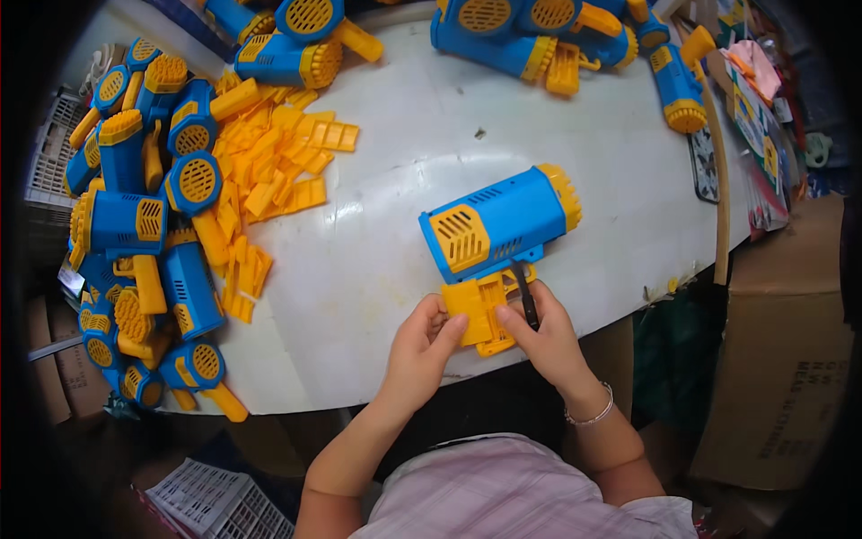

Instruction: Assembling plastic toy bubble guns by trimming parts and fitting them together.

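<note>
A blue and yellow toy bubble gun (503,220) lies on its side before me, its yellow toothed muzzle pointing to the upper right. Its yellow handle (492,337) points toward me and shows an open hollow. My left hand (426,337) pinches a flat yellow cover (467,310) between thumb and fingers, beside the handle's left edge. My right hand (543,337) grips the handle from the right, thumb on its edge. A slim, curved black tool (524,295) rises out of that same hand, next to the trigger; its exact kind is unclear.
Many like bubble guns (130,220) are heaped at the left, beside a pile of loose yellow covers (269,162). More guns (489,45) line the table's far edge. A phone (705,166) and a wooden strip (721,207) edge the white table (359,242); cardboard (772,359) stands right.
</note>
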`<state>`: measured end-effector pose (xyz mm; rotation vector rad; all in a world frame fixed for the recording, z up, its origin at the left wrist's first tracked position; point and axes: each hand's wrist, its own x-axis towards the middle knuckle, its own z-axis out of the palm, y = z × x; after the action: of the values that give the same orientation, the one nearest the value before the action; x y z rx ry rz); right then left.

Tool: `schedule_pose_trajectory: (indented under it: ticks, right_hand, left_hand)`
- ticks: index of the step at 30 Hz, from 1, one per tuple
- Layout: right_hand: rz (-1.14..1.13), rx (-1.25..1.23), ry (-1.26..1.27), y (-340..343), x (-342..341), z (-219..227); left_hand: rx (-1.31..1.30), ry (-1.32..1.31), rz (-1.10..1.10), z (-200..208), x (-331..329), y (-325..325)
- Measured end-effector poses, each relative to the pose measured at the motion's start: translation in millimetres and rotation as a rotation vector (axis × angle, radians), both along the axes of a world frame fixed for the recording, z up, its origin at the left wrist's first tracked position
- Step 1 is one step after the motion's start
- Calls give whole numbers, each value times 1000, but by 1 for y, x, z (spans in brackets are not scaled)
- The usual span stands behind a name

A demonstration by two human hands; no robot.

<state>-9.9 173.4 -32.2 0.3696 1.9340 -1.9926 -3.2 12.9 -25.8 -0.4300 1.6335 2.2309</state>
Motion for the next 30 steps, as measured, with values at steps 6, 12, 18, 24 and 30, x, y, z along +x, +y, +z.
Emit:
schedule_pose_trajectory:
  ticks: [6, 12, 18, 24, 30]
  right_hand:
    - [170, -3, -89, -1, 11, -4]
    - [319, -3, -97, -6, 15, 3]
    - [414, 68, -53, -13, 15, 10]
    - [607, -126, -162, -3, 11, 25]
    - [497, 133, 102, -8, 21, 7]
  left_hand:
    - [51, -246, -300, -3, -5, -25]
    - [117, -287, -440, 1, -17, -41]
    - [48, -341, -475, -4, -17, -38]
    - [391, -204, -356, -9, 7, -29]
    - [531, -210, -151, -8, 14, -15]
